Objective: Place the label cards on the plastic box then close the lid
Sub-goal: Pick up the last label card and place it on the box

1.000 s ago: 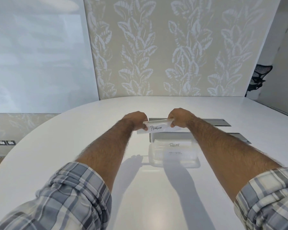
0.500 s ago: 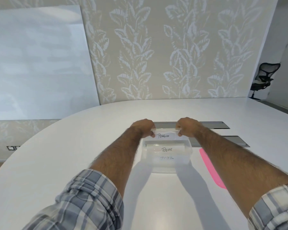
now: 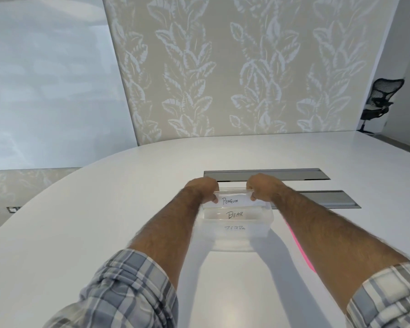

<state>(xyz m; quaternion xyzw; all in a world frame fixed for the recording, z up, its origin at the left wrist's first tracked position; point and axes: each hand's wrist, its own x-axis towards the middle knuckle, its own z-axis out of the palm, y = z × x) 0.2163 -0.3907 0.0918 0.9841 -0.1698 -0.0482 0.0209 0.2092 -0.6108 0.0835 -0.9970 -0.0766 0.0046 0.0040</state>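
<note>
A clear plastic box (image 3: 234,240) stands on the white table in front of me. A white card marked PENGUIN (image 3: 232,201) is at the box's far end, held by both ends. My left hand (image 3: 205,189) pinches its left end and my right hand (image 3: 262,189) pinches its right end. Closer to me in the box stand a card marked BEAR (image 3: 234,214) and a third card (image 3: 234,227) with writing only partly readable. A pink lid (image 3: 301,252) lies flat on the table to the right of the box, mostly hidden under my right forearm.
Two grey metal cable hatches are set into the table, one behind my hands (image 3: 301,177) and one to the right (image 3: 327,198). A leaf-patterned wall stands behind the table. A black office chair (image 3: 376,100) is far right.
My hands have brought the PENGUIN card down from above the box to its far end. The camera view has shifted, and the pink lid has come into sight at the right.
</note>
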